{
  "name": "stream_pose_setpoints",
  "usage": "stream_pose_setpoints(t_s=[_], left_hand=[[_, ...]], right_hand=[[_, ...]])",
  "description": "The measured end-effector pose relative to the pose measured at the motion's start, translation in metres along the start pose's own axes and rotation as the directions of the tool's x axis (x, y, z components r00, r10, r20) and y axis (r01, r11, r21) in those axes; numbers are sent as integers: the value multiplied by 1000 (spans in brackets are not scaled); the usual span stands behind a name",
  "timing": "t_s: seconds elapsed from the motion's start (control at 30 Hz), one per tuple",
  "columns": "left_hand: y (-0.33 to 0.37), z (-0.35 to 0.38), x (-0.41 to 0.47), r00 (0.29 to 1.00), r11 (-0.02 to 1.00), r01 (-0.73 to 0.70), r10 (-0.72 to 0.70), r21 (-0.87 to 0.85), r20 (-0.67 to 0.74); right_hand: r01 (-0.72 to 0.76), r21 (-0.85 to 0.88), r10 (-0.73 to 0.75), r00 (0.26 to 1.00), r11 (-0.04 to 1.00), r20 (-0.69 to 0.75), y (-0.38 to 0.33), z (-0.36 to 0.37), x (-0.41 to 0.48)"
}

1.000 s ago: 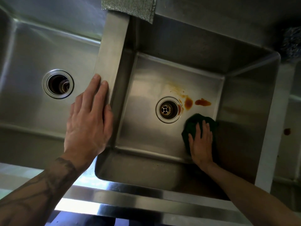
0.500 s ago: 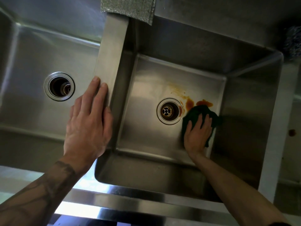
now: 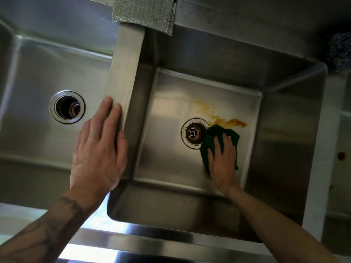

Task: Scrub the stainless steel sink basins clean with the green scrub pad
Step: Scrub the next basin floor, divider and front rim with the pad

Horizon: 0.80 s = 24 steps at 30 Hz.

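Note:
Two stainless steel basins lie below me, the left basin [image 3: 34,76] and the right basin [image 3: 167,152]. My right hand [image 3: 223,160] presses flat on the dark green scrub pad [image 3: 212,133] on the right basin's floor, just right of its drain [image 3: 193,133]. An orange-brown stain [image 3: 228,122] is smeared above the pad, with fainter streaks toward the back. My left hand [image 3: 98,149] rests flat on the divider [image 3: 125,76] between the basins, fingers spread, holding nothing.
The left basin has an open drain hole [image 3: 66,106]. A silvery cloth [image 3: 144,12] hangs over the back rim above the divider. A steel wool ball [image 3: 340,52] sits at the back right. The front rim [image 3: 152,242] runs along the bottom.
My right hand pushed the pad up over the stain, then slid it back down and left beside the drain, smearing the two spots into streaks. My left hand stayed on the divider.

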State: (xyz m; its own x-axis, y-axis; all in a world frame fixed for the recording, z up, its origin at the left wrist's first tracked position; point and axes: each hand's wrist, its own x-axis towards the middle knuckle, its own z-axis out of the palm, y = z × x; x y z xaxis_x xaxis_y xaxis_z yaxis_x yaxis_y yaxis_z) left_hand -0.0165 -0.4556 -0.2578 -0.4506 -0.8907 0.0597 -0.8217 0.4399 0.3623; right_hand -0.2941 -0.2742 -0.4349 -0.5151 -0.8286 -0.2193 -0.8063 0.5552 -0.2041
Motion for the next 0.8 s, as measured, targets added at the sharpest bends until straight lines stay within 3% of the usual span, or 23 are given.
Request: stream_pose_setpoints(t_s=[0.17,0.3,0.47,0.53,0.67,0.73,0.8], left_hand=[[0,0,-2,1000,1000,7,-7,-10,9],[-2,0,-2,1000,1000,0,0,-4,5],[-4,1,-1,1000,1000,-10,10,2,12],[-4,1,-2,1000,1000,-12,12,3,8],[-3,1,-1,1000,1000,6,-6,-3,15],[-2,1,-1,1000,1000,1,-1,-3,18],[-2,0,-1,1000,1000,7,-7,-5,20]], right_hand=[[-152,32,153,988,988,-34,9,-13,61],[-100,4,100,994,995,-45,18,-8,30],[45,-70,-40,997,997,65,36,-6,-12],[-89,-43,89,996,995,-1,34,-12,22],[-377,106,388,915,920,-112,2,-17,84],[-317,88,325,940,944,-106,-11,-12,75],[-113,43,115,992,993,-55,-6,-9,50]])
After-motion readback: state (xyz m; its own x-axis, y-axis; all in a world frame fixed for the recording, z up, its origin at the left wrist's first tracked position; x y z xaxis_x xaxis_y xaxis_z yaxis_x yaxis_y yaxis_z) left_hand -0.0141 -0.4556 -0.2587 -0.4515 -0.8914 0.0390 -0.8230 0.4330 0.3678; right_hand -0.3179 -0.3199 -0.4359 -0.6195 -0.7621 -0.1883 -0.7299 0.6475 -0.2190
